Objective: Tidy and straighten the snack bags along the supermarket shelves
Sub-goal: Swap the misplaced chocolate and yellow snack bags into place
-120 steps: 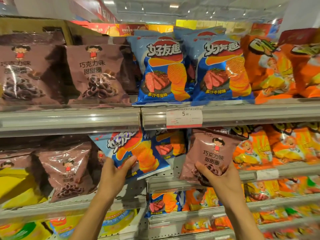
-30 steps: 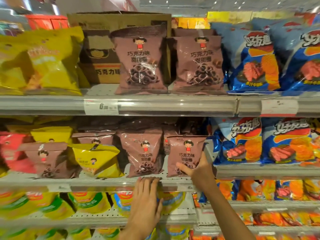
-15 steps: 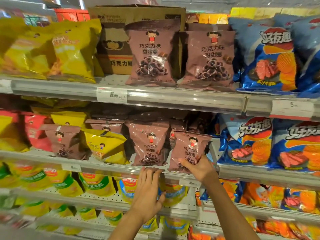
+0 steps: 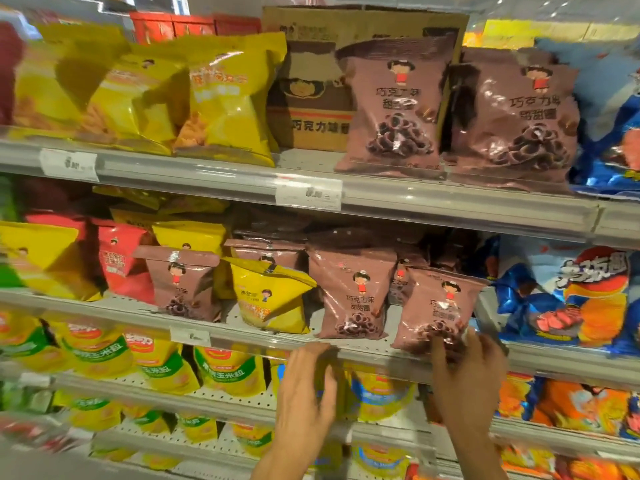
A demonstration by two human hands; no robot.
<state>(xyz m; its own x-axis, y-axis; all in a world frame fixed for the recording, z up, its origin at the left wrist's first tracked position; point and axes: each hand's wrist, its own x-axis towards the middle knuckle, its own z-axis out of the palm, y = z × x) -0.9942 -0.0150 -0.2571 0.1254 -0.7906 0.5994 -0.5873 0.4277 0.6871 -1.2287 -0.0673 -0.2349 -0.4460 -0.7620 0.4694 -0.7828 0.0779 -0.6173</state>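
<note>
- Our right hand (image 4: 465, 372), lower right of the frame, grips the bottom of a brown snack bag (image 4: 438, 310).
- Our left hand (image 4: 306, 386), fingers spread and empty, touches the shelf rail (image 4: 242, 337) at lower centre.

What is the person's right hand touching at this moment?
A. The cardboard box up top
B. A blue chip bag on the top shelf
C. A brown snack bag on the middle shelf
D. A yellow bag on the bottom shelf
C: the right hand has its fingers on the lower part of the brown snack bag at the right end of the brown row on the middle shelf.
</note>
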